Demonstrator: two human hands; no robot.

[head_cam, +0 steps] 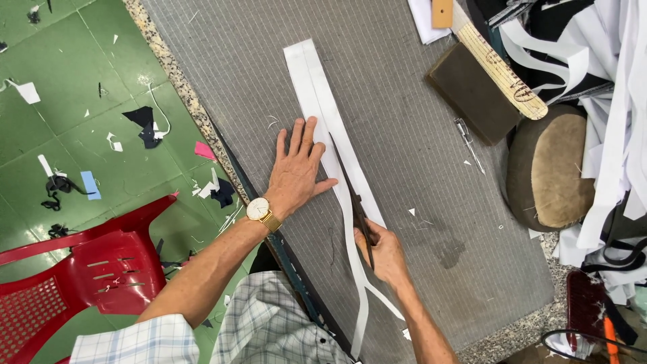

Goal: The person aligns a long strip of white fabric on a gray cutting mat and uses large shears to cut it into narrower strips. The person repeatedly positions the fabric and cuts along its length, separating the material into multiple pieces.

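Scissors [355, 202] partly hidden in right hand [383, 253], cutting white strip [323, 108].

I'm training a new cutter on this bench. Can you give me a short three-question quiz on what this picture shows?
1. True or false: the left hand lies flat on the white strip.
2. What does the right hand hold? A) ruler B) scissors C) brush
3. Fill in: near the body, the already cut strip hangs over the edge of the grey ___.

Key
1. True.
2. B, the scissors, blades pointing away along the strip.
3. Mat: the grey cutting mat.
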